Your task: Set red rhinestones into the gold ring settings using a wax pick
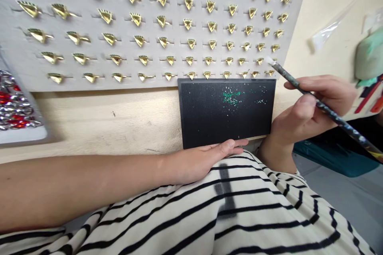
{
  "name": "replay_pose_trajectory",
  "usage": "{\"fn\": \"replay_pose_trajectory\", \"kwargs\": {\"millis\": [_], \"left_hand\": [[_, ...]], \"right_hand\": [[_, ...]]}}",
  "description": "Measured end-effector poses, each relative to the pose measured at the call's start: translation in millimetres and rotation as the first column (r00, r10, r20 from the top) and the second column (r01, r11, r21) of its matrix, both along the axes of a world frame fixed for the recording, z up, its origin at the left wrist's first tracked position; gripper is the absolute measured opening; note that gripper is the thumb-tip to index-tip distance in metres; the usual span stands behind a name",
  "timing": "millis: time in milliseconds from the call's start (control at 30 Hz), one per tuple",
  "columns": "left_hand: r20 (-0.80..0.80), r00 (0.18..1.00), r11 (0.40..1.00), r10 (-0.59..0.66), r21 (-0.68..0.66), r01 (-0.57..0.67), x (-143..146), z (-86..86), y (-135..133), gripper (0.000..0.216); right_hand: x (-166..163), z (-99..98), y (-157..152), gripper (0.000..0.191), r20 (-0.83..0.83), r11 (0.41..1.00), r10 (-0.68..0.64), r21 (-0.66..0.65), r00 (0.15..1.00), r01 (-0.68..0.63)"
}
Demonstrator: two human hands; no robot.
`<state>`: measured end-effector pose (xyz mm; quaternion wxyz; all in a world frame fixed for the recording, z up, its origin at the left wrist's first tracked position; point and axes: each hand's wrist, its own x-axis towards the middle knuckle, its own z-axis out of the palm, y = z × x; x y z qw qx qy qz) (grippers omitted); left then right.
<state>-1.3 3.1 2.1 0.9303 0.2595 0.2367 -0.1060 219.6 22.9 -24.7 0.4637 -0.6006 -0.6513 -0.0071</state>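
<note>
Between the thumb and fingers of my right hand [314,105] is a dark, speckled pencil-like stick [324,109] with a pale tip. That tip hovers by the lower right corner of a grey foam board [119,81], where rows of gold-coloured rings [188,24] with triangular settings stand in slits. Below the board lies a black ridged tray [200,119] scattered with tiny green and clear stones [231,97]. My left hand [214,153] rests along the tray's near edge, fingers stretched out and partly hidden behind the thumb.
At the left edge, a white tray [32,133] holds many silver and red stones [14,105]. To the right on the table lie a clear plastic bag [332,30], a pale green lump [369,57] and a red tool [366,97]. A teal object [338,159] sits below the table's edge.
</note>
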Motion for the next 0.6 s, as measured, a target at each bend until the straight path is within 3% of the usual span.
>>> {"fn": "replay_pose_trajectory", "kwargs": {"millis": [367, 600], "left_hand": [[0.019, 1.000, 1.000, 0.010, -0.020, -0.009, 0.2, -0.7, -0.7, 0.056], [0.015, 1.000, 1.000, 0.005, 0.003, -0.005, 0.4, -0.1, -0.2, 0.054]], "right_hand": [[-1.7, 6.1, -2.2, 0.016, 0.087, 1.000, 0.000, 0.011, 0.996, -0.001], [-1.3, 8.7, -6.4, 0.017, 0.113, 0.996, -0.011, -0.090, 0.994, 0.021]]}}
